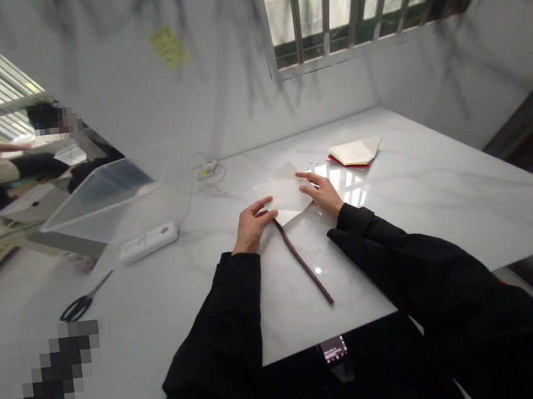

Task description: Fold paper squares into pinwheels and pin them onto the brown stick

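Note:
A sheet of white paper [290, 197] with angled edges is in front of me, above the marble-patterned table. My left hand [250, 225] grips its left side, thumb and fingertips at the lower left edge. At the right side, my right hand [322, 195] holds the same sheet with its thumb and index finger over the surface; its other fingers are partly hidden. From beneath the paper's near edge a thin brown stick [304, 262] runs toward me, lying on the table near my left fingertips. Whether the stick touches the paper I cannot tell.
A stack of coloured paper [354, 153] lies at the back right, near several tiny round bits [311, 164]. To the left are a white power strip [150, 242], scissors [84, 300] and a clear plastic bin [100, 201]. A lit phone [334, 351] shows below the table edge. Another person sits far left.

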`<state>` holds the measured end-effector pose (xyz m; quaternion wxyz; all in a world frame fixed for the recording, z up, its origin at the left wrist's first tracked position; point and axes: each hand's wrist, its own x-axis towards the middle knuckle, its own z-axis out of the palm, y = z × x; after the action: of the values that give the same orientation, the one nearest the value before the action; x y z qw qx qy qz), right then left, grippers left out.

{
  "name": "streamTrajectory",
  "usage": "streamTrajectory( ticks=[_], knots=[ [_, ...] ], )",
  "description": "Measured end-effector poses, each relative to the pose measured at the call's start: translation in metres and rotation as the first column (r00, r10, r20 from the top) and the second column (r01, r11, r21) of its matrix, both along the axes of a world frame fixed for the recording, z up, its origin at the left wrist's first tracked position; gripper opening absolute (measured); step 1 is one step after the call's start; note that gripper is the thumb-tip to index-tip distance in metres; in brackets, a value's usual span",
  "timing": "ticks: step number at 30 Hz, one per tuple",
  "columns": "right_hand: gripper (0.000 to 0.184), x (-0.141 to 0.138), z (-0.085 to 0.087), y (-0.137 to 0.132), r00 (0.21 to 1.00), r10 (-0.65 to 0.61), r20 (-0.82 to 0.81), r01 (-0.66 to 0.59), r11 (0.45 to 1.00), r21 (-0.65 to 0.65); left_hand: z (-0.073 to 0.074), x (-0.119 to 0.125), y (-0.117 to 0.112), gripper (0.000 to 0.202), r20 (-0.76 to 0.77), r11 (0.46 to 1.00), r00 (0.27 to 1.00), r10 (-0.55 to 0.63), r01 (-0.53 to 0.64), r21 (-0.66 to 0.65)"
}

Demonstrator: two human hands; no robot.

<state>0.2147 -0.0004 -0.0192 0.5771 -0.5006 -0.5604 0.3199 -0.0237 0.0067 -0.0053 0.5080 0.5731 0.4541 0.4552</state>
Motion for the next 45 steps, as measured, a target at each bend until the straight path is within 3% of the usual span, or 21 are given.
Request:
streamTrajectory(
  ticks=[4, 9, 14, 20, 27, 39, 45],
  knots=[
    [0.040, 0.002, -0.005, 0.003, 0.999, -0.026, -0.037, 0.026, 1.000, -0.009, 0.002, -0.001, -0.002, 0.061, 0.018, 1.000, 0.999, -0.029, 0.029, -0.009],
    [0.040, 0.005, -0.008, 0.005, 0.989, -0.054, -0.135, 0.045, 0.996, -0.073, 0.005, -0.001, -0.002, 0.066, 0.178, 0.995, 0.984, -0.009, 0.027, -0.096],
    [0.041, 0.007, -0.008, 0.006, 0.960, -0.054, -0.273, 0.029, 0.995, -0.097, 0.006, -0.007, 0.002, 0.054, 0.313, 0.991, 0.950, 0.014, 0.028, -0.130],
    [0.042, 0.006, -0.009, 0.005, 0.956, -0.019, -0.294, -0.003, 0.997, -0.073, 0.010, -0.005, -0.001, 0.047, 0.312, 0.985, 0.950, 0.005, 0.049, -0.163],
    [0.045, 0.004, -0.001, 0.000, 0.956, -0.027, -0.291, -0.003, 0.995, -0.104, 0.011, -0.003, -0.003, 0.059, 0.273, 0.988, 0.962, -0.010, 0.051, -0.145],
    [0.049, 0.001, -0.001, -0.002, 0.918, 0.005, -0.396, -0.067, 0.987, -0.143, 0.012, -0.009, 0.001, 0.056, 0.381, 0.991, 0.925, 0.004, 0.049, -0.128],
    [0.065, -0.001, 0.001, -0.004, 0.913, 0.012, -0.408, -0.077, 0.987, -0.144, 0.021, -0.009, -0.004, 0.082, 0.505, 0.980, 0.863, -0.001, 0.101, -0.170]
  ],
)
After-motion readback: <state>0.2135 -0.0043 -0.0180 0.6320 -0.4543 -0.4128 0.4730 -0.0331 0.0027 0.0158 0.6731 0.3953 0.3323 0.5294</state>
